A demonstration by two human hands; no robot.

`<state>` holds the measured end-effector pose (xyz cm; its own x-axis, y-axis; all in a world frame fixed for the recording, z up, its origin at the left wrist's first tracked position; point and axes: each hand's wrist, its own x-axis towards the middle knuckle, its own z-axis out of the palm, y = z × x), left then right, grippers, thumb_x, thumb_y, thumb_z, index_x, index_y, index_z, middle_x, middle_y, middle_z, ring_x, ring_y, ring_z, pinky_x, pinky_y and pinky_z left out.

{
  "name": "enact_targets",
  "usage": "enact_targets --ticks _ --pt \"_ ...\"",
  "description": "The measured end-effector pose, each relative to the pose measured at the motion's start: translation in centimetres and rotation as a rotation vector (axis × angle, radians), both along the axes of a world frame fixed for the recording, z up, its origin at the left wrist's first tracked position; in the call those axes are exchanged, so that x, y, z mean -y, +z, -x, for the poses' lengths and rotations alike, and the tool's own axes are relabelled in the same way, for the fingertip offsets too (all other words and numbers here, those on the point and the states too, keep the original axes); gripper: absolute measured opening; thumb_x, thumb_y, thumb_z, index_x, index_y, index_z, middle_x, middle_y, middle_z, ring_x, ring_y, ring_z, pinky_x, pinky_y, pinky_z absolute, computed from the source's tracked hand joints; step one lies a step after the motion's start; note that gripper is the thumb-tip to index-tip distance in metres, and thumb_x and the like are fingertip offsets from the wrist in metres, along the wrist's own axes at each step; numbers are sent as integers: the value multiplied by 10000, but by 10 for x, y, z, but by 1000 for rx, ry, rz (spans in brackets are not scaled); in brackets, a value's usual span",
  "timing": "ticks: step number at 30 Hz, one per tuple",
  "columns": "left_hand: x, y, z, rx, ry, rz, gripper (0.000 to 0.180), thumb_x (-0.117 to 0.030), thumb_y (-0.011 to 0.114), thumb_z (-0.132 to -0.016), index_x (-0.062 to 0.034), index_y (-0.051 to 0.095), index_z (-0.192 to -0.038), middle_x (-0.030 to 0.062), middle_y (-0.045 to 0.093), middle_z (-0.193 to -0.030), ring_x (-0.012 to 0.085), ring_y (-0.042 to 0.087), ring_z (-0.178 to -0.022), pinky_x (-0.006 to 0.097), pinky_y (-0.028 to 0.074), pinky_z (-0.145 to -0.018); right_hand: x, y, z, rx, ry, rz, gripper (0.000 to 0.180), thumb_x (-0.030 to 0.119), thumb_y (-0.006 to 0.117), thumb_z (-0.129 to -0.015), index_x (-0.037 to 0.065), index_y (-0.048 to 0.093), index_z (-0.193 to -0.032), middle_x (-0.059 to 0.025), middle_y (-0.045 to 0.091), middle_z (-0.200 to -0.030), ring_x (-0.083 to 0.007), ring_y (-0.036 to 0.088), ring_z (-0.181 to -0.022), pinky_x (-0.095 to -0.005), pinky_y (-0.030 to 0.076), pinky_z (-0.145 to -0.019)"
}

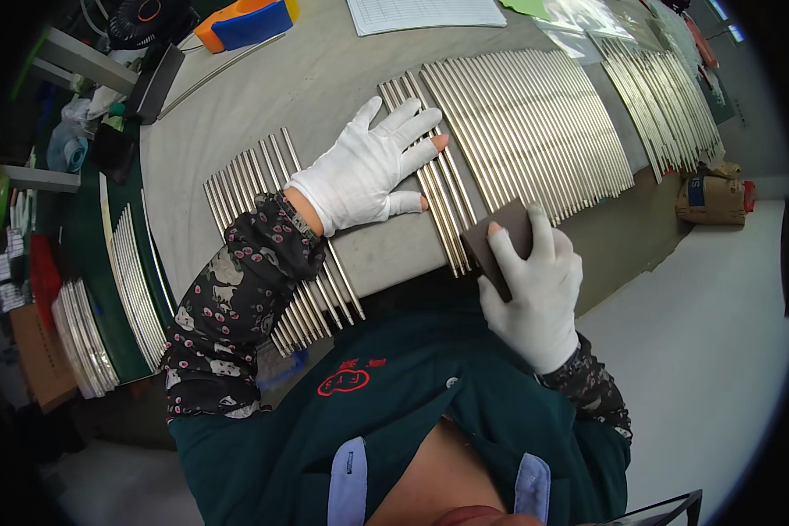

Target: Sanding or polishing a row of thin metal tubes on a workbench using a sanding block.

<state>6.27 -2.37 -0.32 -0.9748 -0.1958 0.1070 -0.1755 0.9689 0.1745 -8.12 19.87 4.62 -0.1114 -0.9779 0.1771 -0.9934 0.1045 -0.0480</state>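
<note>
My left hand (pixel 364 171), in a white glove with bare fingertips showing, lies flat with fingers spread across a few metal rods (pixel 451 219). My right hand (pixel 539 294), gloved the same way, grips a dark brown block (pixel 513 232) that looks like a sanding sponge. The block is at the near ends of those rods; whether it touches them I cannot tell. Just right of them is a wide row of shiny metal rods (pixel 535 131), side by side. Another group of rods (pixel 237 184) lies under my left forearm, partly hidden by the sleeve.
More rods (pixel 662 110) lie at the far right by clear plastic bags (pixel 587 31). A paper sheet (pixel 425 13) and an orange and blue holder (pixel 250 24) sit at the back. Rod bundles (pixel 131 280) stand left of the grey table (pixel 188 114). A black fan (pixel 145 19) is behind.
</note>
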Motion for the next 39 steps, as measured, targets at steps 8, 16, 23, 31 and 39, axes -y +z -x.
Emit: enact_targets --ticks 8,16,23,31,39 --pt "0 -3 -7 -7 -6 11 824 -519 632 -827 -137 328 -1491 168 297 -1542 380 266 -1428 588 215 -1145 -24 3 5 128 -43 74 661 188 777 -588 161 598 -1224 -244 434 -1370 -341 488 -1103 -429 377 -873" --pt "-4 4 -5 24 13 -10 840 -560 609 -825 -151 318 -1498 169 288 -1546 388 258 -1429 591 214 -1144 17 -3 1 37 -10 37 581 248 755 -661 140 604 -1211 -267 473 -1301 -334 558 -996 -416 447 -710" --pt "-3 0 -7 40 22 -22 842 -614 552 -836 -174 301 -1508 173 288 -1546 400 274 -1418 603 212 -1136 -2 0 3 25 50 -12 563 251 745 -683 120 605 -1212 -283 466 -1302 -361 548 -1014 -421 459 -713" --pt "-1 0 -8 21 0 8 840 -619 548 -837 -149 321 -1495 170 294 -1544 398 280 -1417 605 217 -1133 28 -2 -1 2 13 19 524 235 747 -664 121 623 -1161 -262 472 -1289 -318 561 -977 -402 465 -679" --pt "-1 6 -9 57 -9 47 832 -607 544 -839 -153 317 -1499 168 289 -1548 395 274 -1421 592 205 -1146 -26 7 23 128 1 58 667 191 778 -586 152 596 -1226 -241 436 -1372 -343 494 -1108 -419 381 -858"
